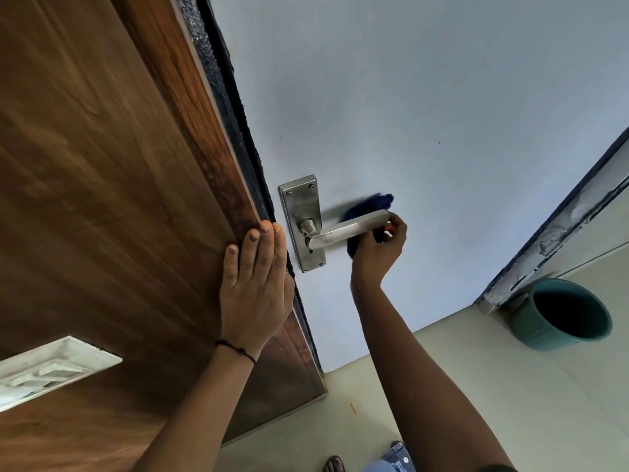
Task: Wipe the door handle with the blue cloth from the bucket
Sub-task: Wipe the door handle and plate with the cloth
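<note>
A steel lever door handle on a steel backplate is fixed to the pale blue-grey door. My right hand grips the dark blue cloth around the free end of the lever; the cloth shows above and below the bar and partly hides behind it. My left hand lies flat, fingers together, against the brown wooden panel beside the door's edge. The teal bucket stands on the floor at the right, its inside dark.
A black strip runs along the door's edge between the wood and the door. A worn frame edge stands beside the bucket. Beige floor tiles lie below. My sandalled foot shows at the bottom.
</note>
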### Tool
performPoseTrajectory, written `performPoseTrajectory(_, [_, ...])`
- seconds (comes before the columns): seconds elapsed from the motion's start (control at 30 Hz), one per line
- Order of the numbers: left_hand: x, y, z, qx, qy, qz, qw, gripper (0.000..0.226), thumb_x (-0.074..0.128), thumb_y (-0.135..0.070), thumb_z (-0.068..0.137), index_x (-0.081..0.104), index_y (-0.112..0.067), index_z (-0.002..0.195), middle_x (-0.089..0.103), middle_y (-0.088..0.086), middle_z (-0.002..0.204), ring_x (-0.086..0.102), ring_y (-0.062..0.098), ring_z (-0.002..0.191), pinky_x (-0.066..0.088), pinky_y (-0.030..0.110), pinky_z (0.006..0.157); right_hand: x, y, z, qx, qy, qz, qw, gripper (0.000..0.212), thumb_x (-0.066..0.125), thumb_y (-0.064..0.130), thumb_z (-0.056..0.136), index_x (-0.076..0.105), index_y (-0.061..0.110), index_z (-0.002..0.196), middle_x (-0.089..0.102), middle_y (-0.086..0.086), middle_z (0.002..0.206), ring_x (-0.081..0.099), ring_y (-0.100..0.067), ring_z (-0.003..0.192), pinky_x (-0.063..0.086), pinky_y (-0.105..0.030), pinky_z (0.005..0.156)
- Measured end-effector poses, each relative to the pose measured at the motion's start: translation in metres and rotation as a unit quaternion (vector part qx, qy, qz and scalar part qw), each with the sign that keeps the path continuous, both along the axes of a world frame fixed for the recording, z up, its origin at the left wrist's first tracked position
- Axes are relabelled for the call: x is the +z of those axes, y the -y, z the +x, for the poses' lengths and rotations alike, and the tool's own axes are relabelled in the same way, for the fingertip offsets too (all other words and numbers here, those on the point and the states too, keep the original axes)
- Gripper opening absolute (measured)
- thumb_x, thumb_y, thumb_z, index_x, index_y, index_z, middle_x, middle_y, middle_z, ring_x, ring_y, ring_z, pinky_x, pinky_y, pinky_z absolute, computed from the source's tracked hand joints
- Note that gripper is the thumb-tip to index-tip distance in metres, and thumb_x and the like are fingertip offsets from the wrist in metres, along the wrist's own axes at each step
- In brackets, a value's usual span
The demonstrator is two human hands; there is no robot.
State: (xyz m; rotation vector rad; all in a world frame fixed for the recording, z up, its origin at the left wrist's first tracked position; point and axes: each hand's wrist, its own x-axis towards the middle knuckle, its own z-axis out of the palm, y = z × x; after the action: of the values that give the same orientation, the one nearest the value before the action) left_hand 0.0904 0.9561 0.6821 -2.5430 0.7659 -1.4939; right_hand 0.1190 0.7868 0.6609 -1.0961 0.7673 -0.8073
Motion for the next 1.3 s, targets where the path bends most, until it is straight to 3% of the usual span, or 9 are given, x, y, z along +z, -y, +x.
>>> performPoseTrajectory(0.07, [-0.001, 0.0, 0.0, -0.001, 0.002, -0.002, 1.0, 0.06, 0.016, -0.026, 0.099, -0.004, -0.004, 0.152, -0.02, 0.011, 0.159, -0.017, 0.022, 0.148, -0.009, 0.039, 0.12, 0.0, -0.007, -0.001, 0.02, -0.001, -0.007, 1.0, 0.03, 0.056, 0.006, 0.082, 0.052, 0.014, 0.111, 0.056, -0.013, 0.112, 0.058, -0.024, 0.091, 0.05, -0.033, 0.081])
performPoseTrajectory(0.27, [0.001, 0.0, 0.0, 0.0, 0.004, 0.002, 1.0, 0.06, 0.016, -0.026, 0.099, -0.005, -0.004, 0.152, -0.02, 0.012, 0.159, -0.017, 0.022, 0.148, -0.009, 0.039, 0.12, -0.004, -0.016, -0.002, 0.057, -0.026, -0.008, 0.998, 0.026, 0.058, 0.007, 0.083, 0.047, 0.012, 0.106, 0.057, 0.001, 0.094, 0.058, -0.012, 0.081, 0.047, -0.012, 0.068])
performPoseTrajectory(0.4, [0.0, 0.001, 0.0, -0.003, 0.008, -0.007, 1.0, 0.062, 0.021, -0.024, 0.097, -0.002, -0.005, 0.152, -0.018, 0.011, 0.16, -0.016, 0.021, 0.148, -0.007, 0.039, 0.121, -0.012, 0.02, -0.006, 0.0, -0.06, 0.084, 0.995, 0.026, 0.065, 0.022, 0.085, 0.044, 0.016, 0.1, 0.05, 0.009, 0.085, 0.056, -0.015, 0.08, 0.046, -0.026, 0.078])
performPoseTrajectory(0.5, [-0.001, 0.002, 0.001, -0.002, 0.014, -0.008, 1.0, 0.066, 0.026, -0.024, 0.095, -0.001, -0.005, 0.152, -0.018, 0.01, 0.16, -0.015, 0.021, 0.148, -0.007, 0.039, 0.12, -0.006, 0.031, -0.025, -0.034, -0.035, 0.082, 0.995, 0.027, 0.06, 0.022, 0.089, 0.043, 0.015, 0.108, 0.051, 0.004, 0.099, 0.056, -0.011, 0.089, 0.041, -0.027, 0.084])
performPoseTrajectory(0.67, [-0.002, 0.003, 0.002, 0.008, 0.014, -0.007, 1.0, 0.065, 0.026, -0.025, 0.096, -0.001, -0.004, 0.152, -0.019, 0.011, 0.16, -0.017, 0.022, 0.148, -0.008, 0.04, 0.12, 0.012, -0.017, -0.054, 0.024, 0.025, -0.198, 0.98, 0.038, 0.057, 0.016, 0.085, 0.047, 0.021, 0.121, 0.046, -0.001, 0.122, 0.047, -0.019, 0.111, 0.041, -0.03, 0.093])
performPoseTrajectory(0.8, [-0.002, 0.001, 0.0, 0.007, 0.008, -0.004, 1.0, 0.063, 0.023, -0.025, 0.098, 0.0, -0.003, 0.152, -0.018, 0.011, 0.16, -0.015, 0.023, 0.148, -0.007, 0.04, 0.12, 0.009, -0.047, -0.057, 0.129, -0.046, -0.465, 0.875, 0.047, 0.052, 0.024, 0.081, 0.05, 0.024, 0.128, 0.041, 0.002, 0.133, 0.033, -0.022, 0.117, 0.037, -0.03, 0.098])
performPoseTrajectory(1.03, [-0.001, 0.002, 0.0, -0.001, 0.007, -0.009, 1.0, 0.063, 0.022, -0.025, 0.098, -0.002, -0.004, 0.152, -0.019, 0.01, 0.16, -0.014, 0.022, 0.148, -0.007, 0.04, 0.12, 0.011, 0.003, -0.04, 0.034, -0.083, -0.373, 0.923, 0.048, 0.049, 0.006, 0.079, 0.058, 0.021, 0.123, 0.046, -0.003, 0.131, 0.037, -0.026, 0.111, 0.047, -0.044, 0.086])
performPoseTrajectory(1.23, [-0.001, 0.001, -0.001, 0.003, 0.011, -0.003, 1.0, 0.063, 0.024, -0.025, 0.098, 0.0, -0.003, 0.152, -0.018, 0.011, 0.16, -0.015, 0.023, 0.148, -0.008, 0.04, 0.12, 0.01, -0.048, -0.05, 0.102, -0.049, -0.595, 0.796, 0.044, 0.049, 0.014, 0.08, 0.064, 0.019, 0.121, 0.061, -0.008, 0.124, 0.04, -0.026, 0.101, 0.046, -0.036, 0.082])
performPoseTrajectory(1.3, [0.0, 0.001, -0.001, 0.0, 0.008, -0.004, 1.0, 0.064, 0.025, -0.025, 0.097, 0.0, -0.003, 0.152, -0.018, 0.011, 0.16, -0.015, 0.022, 0.148, -0.007, 0.039, 0.12, 0.008, -0.035, -0.046, 0.082, -0.059, -0.606, 0.789, 0.043, 0.05, 0.014, 0.079, 0.065, 0.019, 0.12, 0.062, -0.009, 0.121, 0.041, -0.026, 0.098, 0.047, -0.037, 0.08])
